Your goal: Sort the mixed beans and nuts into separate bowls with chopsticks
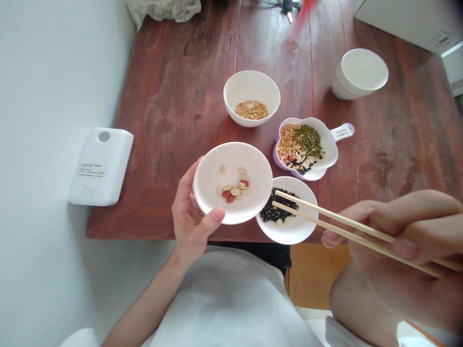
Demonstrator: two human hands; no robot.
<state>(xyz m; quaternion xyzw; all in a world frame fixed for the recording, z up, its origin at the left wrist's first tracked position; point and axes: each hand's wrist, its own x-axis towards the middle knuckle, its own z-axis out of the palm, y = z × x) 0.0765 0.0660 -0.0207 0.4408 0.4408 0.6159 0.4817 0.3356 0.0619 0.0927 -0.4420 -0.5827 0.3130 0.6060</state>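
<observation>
My left hand (pixel 191 212) holds a white bowl (pixel 231 156) by its left rim, thumb over the edge. Several peanuts (pixel 235 190), some pale and some red-skinned, lie in it. In my right hand (pixel 408 241) is a pair of wooden chopsticks (pixel 336 221), their tips slightly apart with nothing between them. Those tips are over a second white bowl (pixel 307 226), which holds black beans (pixel 277 212) and a few pale peanut pieces. The held bowl overlaps this one's left edge in view.
Behind stands a white bowl of yellow soybeans (pixel 251 110). A purple-rimmed, flower-shaped dish (pixel 329 154) holds mixed beans and peanuts. Farther back right are stacked white bowls (pixel 361 72) and a white box (pixel 405 24). A white power bank (pixel 101 166) is at the left, cloth (pixel 166 9) at the back.
</observation>
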